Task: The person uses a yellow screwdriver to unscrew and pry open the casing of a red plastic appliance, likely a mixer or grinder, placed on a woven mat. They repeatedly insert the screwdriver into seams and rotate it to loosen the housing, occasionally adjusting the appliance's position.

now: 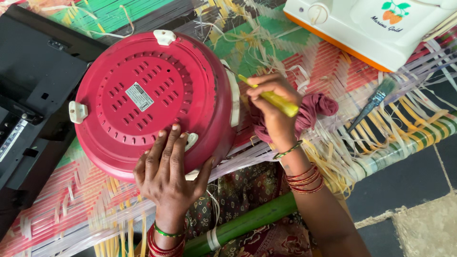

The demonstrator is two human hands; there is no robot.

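Red cooker (147, 95) upside down on woven cot (333, 66), vented base up. Left hand (166, 176) flat on base, fingers spread, pressing, gripping nothing. Right hand (271, 107) fingers clamped on yellow-handled screwdriver (273, 99), tip at cooker's side rim. Risk: tip slips off, gouges plastic or jabs steadying hand; round body may roll on slack weave. Maroon cloth (316, 107) beside wrist, paintbrush (373, 102) near.

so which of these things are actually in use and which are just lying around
In use: red cooker under left hand; yellow screwdriver in right hand.
Lying about: paintbrush, maroon cloth, white appliance, black case.
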